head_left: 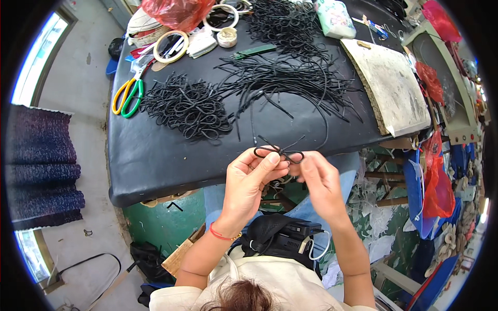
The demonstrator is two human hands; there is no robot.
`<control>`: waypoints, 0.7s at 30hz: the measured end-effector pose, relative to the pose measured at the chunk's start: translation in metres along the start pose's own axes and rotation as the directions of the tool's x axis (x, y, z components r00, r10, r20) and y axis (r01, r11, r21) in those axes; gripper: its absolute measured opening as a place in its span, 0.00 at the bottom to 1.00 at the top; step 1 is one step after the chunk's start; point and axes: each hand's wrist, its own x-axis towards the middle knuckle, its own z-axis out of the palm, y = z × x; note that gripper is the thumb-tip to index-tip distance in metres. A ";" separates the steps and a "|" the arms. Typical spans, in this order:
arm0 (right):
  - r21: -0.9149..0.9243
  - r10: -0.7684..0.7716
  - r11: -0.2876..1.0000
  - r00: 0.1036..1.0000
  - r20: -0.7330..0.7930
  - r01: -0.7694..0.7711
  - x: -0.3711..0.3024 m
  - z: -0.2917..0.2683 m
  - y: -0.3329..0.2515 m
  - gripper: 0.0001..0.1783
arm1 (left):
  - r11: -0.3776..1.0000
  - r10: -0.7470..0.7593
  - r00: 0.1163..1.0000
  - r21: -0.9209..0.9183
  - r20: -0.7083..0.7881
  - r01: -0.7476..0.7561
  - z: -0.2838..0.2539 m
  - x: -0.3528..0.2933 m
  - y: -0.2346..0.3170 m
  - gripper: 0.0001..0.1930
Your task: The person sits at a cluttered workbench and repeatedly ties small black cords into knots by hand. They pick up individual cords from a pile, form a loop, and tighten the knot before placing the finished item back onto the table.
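Both my hands are raised over the near edge of a black-topped table [155, 155] and pinch one thin black cord [280, 151] tied into a small bow with two loops. My left hand [251, 181], a red band on its wrist, grips the left loop. My right hand [316, 179] holds the right loop and the knot. The cord's loose ends stick up between my fingers. A heap of finished black cord bows [189, 106] lies to the left on the table, and a spread of straight black cords [290, 78] lies beyond my hands.
Yellow-and-green scissors [127, 96] lie at the table's left edge. Tape rolls [171, 45], a red plastic bag [176, 11] and a patterned pouch [336, 18] sit at the back. A worn grey board [394, 85] rests at the right. Red bags and clutter crowd the floor on the right.
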 end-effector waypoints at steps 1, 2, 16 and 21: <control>0.111 -0.041 0.993 0.999 -0.010 0.042 0.003 0.006 -0.001 0.11 | 1.000 -0.002 1.000 0.021 0.008 0.001 0.000 -0.001 -0.002 0.07; 0.107 -0.031 0.994 0.999 -0.013 0.032 0.007 0.004 0.000 0.11 | 0.997 0.016 0.999 0.080 0.034 -0.018 0.000 -0.002 -0.003 0.08; 0.130 -0.069 0.990 0.996 0.049 0.062 0.005 0.001 0.003 0.06 | 0.887 -0.074 0.989 0.462 0.131 0.005 -0.007 0.001 0.016 0.08; -0.082 -0.162 0.981 0.979 0.125 0.173 0.003 -0.003 0.006 0.06 | 0.876 -0.248 0.946 0.465 0.208 0.128 -0.017 0.006 0.028 0.08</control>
